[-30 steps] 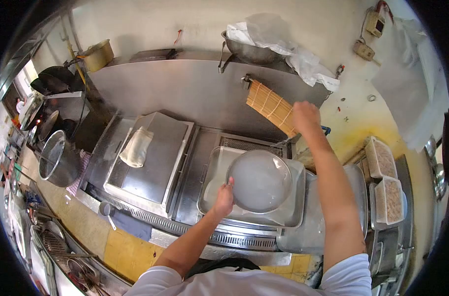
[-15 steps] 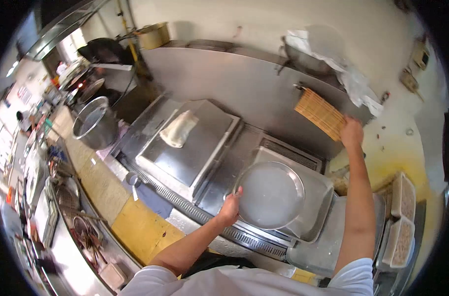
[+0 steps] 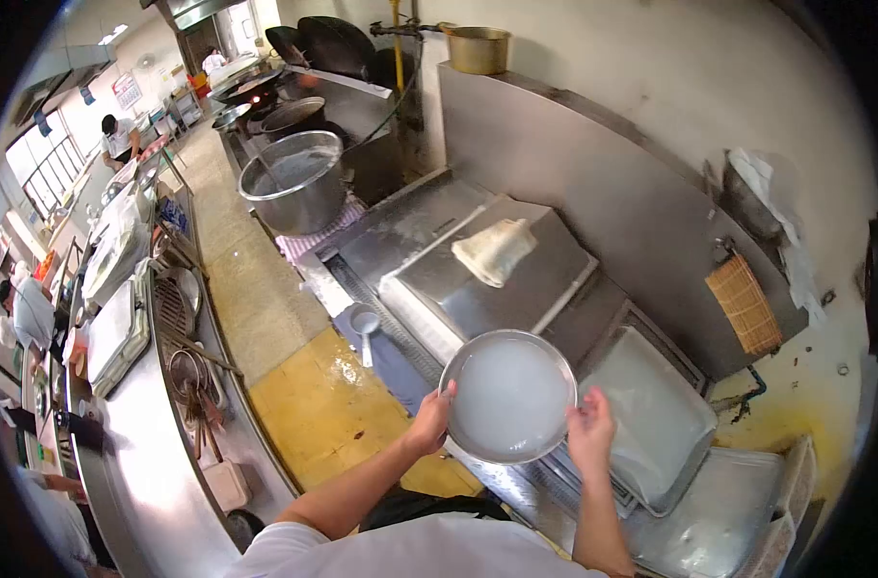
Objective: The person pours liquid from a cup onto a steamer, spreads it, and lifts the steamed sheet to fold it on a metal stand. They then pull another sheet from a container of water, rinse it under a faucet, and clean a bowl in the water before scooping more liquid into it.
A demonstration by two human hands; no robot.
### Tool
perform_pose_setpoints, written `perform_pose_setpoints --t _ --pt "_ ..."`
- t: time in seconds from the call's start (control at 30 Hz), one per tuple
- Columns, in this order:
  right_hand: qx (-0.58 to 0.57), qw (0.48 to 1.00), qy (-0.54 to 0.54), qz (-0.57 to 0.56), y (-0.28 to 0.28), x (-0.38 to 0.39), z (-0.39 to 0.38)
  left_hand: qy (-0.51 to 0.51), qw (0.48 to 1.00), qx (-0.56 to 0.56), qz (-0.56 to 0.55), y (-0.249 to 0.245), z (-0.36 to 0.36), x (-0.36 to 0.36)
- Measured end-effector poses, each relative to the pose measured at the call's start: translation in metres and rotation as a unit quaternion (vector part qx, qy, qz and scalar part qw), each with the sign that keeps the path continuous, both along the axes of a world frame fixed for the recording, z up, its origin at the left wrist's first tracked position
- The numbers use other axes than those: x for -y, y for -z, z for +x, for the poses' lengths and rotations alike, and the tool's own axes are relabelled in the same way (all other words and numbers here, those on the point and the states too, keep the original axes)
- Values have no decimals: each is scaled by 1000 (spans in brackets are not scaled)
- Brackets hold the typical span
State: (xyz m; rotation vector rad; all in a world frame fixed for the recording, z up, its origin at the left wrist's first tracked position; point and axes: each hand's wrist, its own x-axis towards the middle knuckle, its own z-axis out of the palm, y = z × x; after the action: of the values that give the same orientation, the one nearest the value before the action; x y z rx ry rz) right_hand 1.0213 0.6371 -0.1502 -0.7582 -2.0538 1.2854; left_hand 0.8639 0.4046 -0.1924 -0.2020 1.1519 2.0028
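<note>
A round metal bowl (image 3: 509, 396) filled with cloudy whitish liquid is held level in front of my body. My left hand (image 3: 433, 420) grips its left rim, thumb on top. At the right rim, my right hand (image 3: 590, 431) has its fingers bent against the edge; the underside of that grip is hidden. Behind the bowl, a folded white cloth (image 3: 495, 252) lies on a steel lid (image 3: 478, 299). Right of it is a rectangular tray (image 3: 646, 414) with a translucent whitish surface. A bamboo mat (image 3: 744, 304) hangs on the steel backsplash.
A large steel pot (image 3: 294, 183) stands on the counter's far left end. A small ladle-like cup (image 3: 365, 328) rests on a dark cloth. A long steel counter (image 3: 140, 424) with utensils runs along the left, beyond the yellow floor (image 3: 294, 395). Other people work farther back.
My right hand has left the bamboo mat, which now hangs on the wall, and has come to the bowl's right rim. The bowl and my view have shifted left.
</note>
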Motion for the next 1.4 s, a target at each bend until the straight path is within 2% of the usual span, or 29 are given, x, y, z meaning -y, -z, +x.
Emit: perform_pose_setpoints --t 0.07,0.17,0.2,0.3,0.33,0.43,0.47,0.57,0.67,0.8,0.9,1.0,1.1,1.13,1.23,1.33,1.4 --pt "3 986 -73 -149 21 50 -25 -6 1000 -3 -25 9 -24 39" --pt "49 928 -90 -358 29 116 -65 -10 998 -5 -60 41 -69 99" --pt "113 906 -56 -404 19 135 -81 -11 997 -4 -72 49 -82 119" --pt "35 933 -108 -340 64 179 -121 -23 997 7 -76 26 -119 172" --pt "29 951 -118 -283 73 192 -137 -43 996 7 -78 17 -133 187" --pt "-4 946 -126 -300 66 238 -189 -21 981 -86 -175 27 -185 232" --pt "-8 943 -118 -311 71 248 -206 -22 937 -170 -306 16 -201 243" --pt "21 949 -109 -293 67 274 -256 74 824 -289 -481 -5 -257 274" --pt "15 958 -114 -264 96 284 -304 39 802 -333 -494 -12 -298 284" --pt "-16 952 -118 -282 93 300 -361 18 760 -379 -527 -3 -355 284" --pt "15 949 -119 -293 138 284 -401 8 762 -386 -519 18 -404 279" --pt "48 902 -91 -420 80 279 -419 8 761 -381 -525 49 -448 270" --pt "111 983 -41 -140 114 265 -405 9 760 -385 -524 70 -489 257" --pt "173 983 -20 -63 109 266 -400 0 766 -382 -517 77 -502 252" --pt "355 933 -24 53 112 270 -383 -20 781 -376 -499 93 -526 235" --pt "429 901 -15 -67 132 285 -379 -25 783 -388 -486 106 -549 222" --pt "393 905 -5 -163 145 293 -380 -4 792 -389 -470 122 -562 216"
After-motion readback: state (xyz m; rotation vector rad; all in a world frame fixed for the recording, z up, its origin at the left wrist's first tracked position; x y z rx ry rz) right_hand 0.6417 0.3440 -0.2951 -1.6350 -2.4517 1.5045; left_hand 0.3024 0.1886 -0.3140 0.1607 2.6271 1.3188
